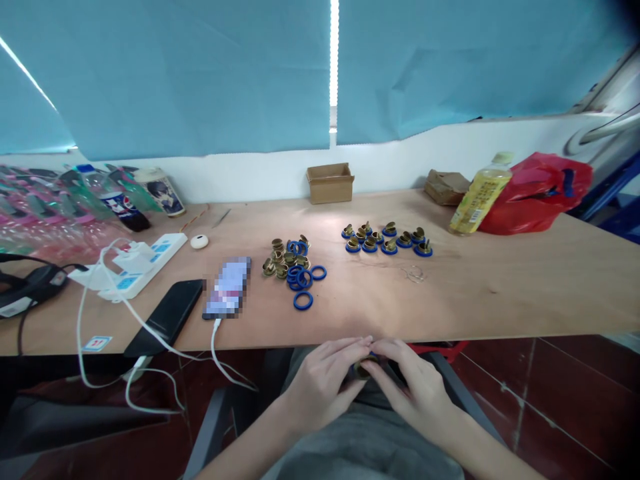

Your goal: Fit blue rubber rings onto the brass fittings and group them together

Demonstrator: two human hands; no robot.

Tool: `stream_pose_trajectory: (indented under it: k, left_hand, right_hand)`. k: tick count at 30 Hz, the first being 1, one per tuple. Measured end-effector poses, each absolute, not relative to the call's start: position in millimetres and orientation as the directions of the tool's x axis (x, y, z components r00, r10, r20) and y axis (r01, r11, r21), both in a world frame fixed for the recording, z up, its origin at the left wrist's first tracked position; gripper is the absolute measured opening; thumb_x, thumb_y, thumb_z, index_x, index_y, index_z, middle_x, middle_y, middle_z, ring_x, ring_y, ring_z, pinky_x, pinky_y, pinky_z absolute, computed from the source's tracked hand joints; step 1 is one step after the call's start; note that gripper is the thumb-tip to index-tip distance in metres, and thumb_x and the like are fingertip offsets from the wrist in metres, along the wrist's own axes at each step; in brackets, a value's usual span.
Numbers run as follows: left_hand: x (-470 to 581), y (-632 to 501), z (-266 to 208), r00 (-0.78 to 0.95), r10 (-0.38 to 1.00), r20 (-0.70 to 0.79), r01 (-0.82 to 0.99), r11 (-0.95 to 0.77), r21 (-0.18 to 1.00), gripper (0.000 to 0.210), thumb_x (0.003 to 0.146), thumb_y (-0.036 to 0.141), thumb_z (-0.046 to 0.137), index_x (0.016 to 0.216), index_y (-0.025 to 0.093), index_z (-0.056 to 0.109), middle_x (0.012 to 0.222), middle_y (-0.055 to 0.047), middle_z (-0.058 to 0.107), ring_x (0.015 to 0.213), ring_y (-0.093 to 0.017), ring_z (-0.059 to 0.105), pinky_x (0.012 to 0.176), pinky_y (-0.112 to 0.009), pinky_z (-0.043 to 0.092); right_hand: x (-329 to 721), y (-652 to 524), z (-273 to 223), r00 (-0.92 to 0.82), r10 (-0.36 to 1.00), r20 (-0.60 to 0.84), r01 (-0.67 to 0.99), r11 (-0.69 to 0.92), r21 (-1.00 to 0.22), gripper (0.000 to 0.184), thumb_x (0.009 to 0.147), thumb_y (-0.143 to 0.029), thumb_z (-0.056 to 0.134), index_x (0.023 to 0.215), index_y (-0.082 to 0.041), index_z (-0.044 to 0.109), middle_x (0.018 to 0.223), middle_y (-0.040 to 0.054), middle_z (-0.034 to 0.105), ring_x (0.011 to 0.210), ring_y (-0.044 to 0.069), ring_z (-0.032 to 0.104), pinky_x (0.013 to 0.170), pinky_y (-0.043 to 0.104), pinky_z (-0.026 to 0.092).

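Note:
My left hand (325,375) and my right hand (419,379) meet over my lap, just in front of the table edge. Between their fingers they pinch a small brass-coloured lidded cap (365,368); a bit of blue at its edge looks like a ring, mostly hidden by the fingers. Ahead on the table lies a pile of loose brass caps (281,269), with several blue rings (303,301) beside it. Further right stand several brass caps fitted with blue rings (389,247), their lids tilted up.
A phone (227,287) and a black power bank-like slab (167,317) trail white cables off the table's front edge. A power strip (145,265), bottles (120,203), a small cardboard box (330,183), a tea bottle (481,195) and a red bag (537,193) stand further back.

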State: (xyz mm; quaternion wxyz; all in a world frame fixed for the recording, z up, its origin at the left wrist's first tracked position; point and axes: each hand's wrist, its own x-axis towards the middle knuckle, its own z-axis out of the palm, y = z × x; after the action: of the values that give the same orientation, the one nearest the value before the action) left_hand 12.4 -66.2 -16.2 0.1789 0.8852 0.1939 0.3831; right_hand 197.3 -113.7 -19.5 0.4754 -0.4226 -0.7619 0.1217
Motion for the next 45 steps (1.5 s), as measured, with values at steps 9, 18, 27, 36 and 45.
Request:
stream_pose_trajectory:
  k: [9, 18, 27, 36, 45]
  left_hand:
    - [16, -70, -17, 0.607, 0.479, 0.634, 0.226, -0.869, 0.441, 0.046, 0.082, 0.001, 0.056, 0.125, 0.012, 0.049, 0.119, -0.013, 0.066, 0.115, -0.022, 0.06, 0.096, -0.036, 0.055]
    - [16, -70, -14, 0.614, 0.489, 0.62, 0.247, -0.864, 0.438, 0.045, 0.083, 0.004, 0.056, 0.126, 0.014, 0.048, 0.111, -0.012, 0.068, 0.105, -0.024, 0.063, 0.088, -0.039, 0.058]
    - [19, -74, -11, 0.601, 0.544, 0.585, 0.299, -0.832, 0.467, 0.045, 0.088, 0.023, 0.062, 0.129, 0.014, 0.045, 0.106, -0.013, 0.066, 0.098, -0.025, 0.064, 0.084, -0.041, 0.057]
    - [18, -76, -12, 0.491, 0.801, 0.342, 0.245, -0.504, 0.829, 0.053, 0.089, 0.014, 0.052, 0.139, 0.02, 0.036, 0.123, -0.013, 0.062, 0.111, -0.024, 0.062, 0.097, -0.043, 0.052]
    - [22, -69, -7, 0.339, 0.904, 0.26, -0.01, -0.273, 0.962, 0.036, 0.083, 0.018, 0.063, 0.114, 0.02, 0.045, 0.111, -0.009, 0.066, 0.101, -0.02, 0.067, 0.09, -0.035, 0.056]
  right_hand:
    - [194, -113, -18, -0.114, 0.802, 0.587, 0.549, 0.543, -0.636, 0.018, 0.09, -0.012, 0.055, 0.105, -0.021, 0.051, 0.09, 0.0034, 0.06, 0.072, 0.015, 0.058, 0.064, 0.027, 0.053]
    - [194, -110, -20, -0.05, 0.853, 0.52, 0.538, 0.461, -0.705, 0.01, 0.089, -0.017, 0.056, 0.088, -0.021, 0.047, 0.075, -0.0016, 0.049, 0.062, 0.013, 0.052, 0.055, 0.025, 0.045]
    - [194, -109, -17, -0.026, 0.852, 0.523, 0.533, 0.454, -0.714, 0.004, 0.092, -0.019, 0.051, 0.089, -0.02, 0.05, 0.075, -0.0001, 0.052, 0.063, 0.014, 0.053, 0.057, 0.026, 0.047]
    - [198, -112, -14, -0.064, 0.827, 0.559, 0.483, 0.516, -0.708, 0.008, 0.092, -0.014, 0.048, 0.096, -0.02, 0.052, 0.078, 0.0014, 0.054, 0.066, 0.014, 0.054, 0.059, 0.026, 0.048]
    - [198, -113, -18, -0.157, 0.818, 0.553, 0.472, 0.554, -0.686, 0.019, 0.092, -0.012, 0.046, 0.11, -0.019, 0.051, 0.09, 0.0064, 0.058, 0.07, 0.015, 0.057, 0.062, 0.029, 0.052]
